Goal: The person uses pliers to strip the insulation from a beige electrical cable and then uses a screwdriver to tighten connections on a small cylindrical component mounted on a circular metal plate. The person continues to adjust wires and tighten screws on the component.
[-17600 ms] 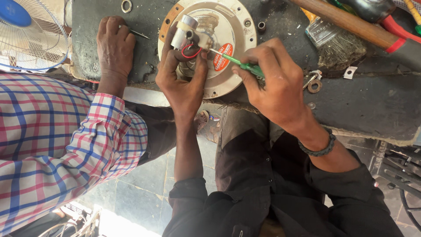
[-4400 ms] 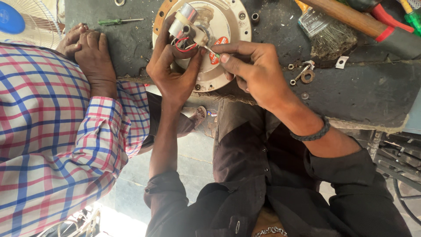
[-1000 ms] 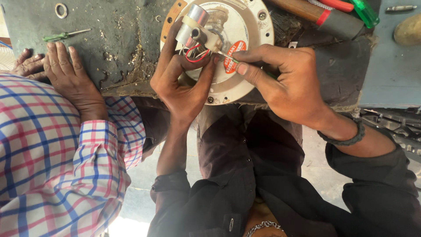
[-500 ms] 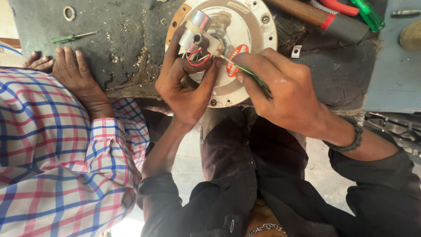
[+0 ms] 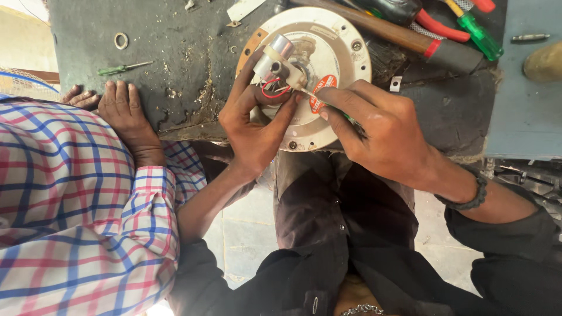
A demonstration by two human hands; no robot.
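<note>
Nearest the camera our dark sleeves and lap filled the lower frame, cut off by the bottom edge. Beside us on the left sat a co-worker in a checked shirt; the co-worker's hand lay flat on the desk edge, well apart from our work.

Our left hand reached up over the near desk edge, fingers wrapped around the small cylindrical part with red wires at the centre of the round cream motor housing. The housing overhung the near edge of the desk slightly. Our right hand pinched a thin green-handled screwdriver between fingers and thumb, its tip at the wired part; most of its handle was hidden inside the fist.

Open room lay left of the housing: bare dark desk surface, with only a washer and a small green screwdriver there. To the right and beyond, room was tight: a wooden-handled tool, red-handled pliers and a large green screwdriver crowded the far edge, all cut off by the top of the frame. We could not make out the housing's far rim.
</note>
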